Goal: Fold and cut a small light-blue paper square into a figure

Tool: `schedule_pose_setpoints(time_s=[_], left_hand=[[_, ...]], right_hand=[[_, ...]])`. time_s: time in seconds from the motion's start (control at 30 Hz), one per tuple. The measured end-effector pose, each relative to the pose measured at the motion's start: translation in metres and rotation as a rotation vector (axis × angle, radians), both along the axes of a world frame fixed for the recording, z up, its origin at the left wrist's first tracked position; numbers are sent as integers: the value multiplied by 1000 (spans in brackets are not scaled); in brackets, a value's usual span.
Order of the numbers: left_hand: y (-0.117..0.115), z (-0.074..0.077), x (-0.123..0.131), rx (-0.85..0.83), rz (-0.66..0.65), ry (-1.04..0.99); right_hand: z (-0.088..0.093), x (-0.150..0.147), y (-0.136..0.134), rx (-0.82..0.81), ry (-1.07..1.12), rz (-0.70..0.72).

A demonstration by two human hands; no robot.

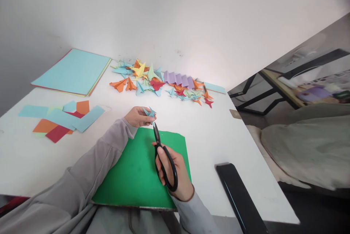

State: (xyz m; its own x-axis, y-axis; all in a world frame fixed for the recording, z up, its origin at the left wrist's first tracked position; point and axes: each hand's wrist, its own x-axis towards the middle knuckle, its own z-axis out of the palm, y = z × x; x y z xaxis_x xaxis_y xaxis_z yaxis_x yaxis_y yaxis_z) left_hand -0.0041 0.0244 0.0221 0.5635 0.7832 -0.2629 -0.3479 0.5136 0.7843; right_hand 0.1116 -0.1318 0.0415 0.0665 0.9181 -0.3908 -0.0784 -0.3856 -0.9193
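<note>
My left hand (139,116) pinches a small folded light blue paper piece (149,112) with pointed tips, just above the far edge of a green board (136,172). My right hand (175,168) is closed round the black handles of a pair of scissors (157,135), over the right part of the board. The blades point away from me, and their tips are at the lower edge of the blue paper. Whether the blades touch the paper is too small to tell.
Folded paper shapes (139,70) and a purple pleated strip (179,79) lie along the wall. Paper sheets (73,71) are stacked at back left, cut pieces (57,133) nearer on the left. A black long object (237,194) lies at the right edge.
</note>
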Motion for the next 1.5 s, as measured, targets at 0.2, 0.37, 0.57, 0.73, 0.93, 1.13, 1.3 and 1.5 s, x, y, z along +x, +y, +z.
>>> schedule_pose_setpoints(time_s=[0.2,0.37,0.57,0.73,0.93,1.13,1.3,1.5], left_hand=[[0,1,0,-2,0,-5],[0,0,0,5,-6,-5],[0,-1,-1,8,-11,9],[0,-1,0,5,-7,-2],[0,-1,0,15,0,-14],[1,-3,-2,31,-20,-2],[1,-2,-1,30,-23,3],[0,-1,0,23,-17,5]], right_hand=[[0,-1,-1,8,-13,9],[-1,-1,-3,15,-25,13],[-1,0,-2,14,-30,13],[0,-1,-2,11,-29,10],[0,-1,-2,22,-39,8],[0,0,-2,30,-52,22],[-1,0,-2,33,-66,20],[0,0,-2,59,-89,31]])
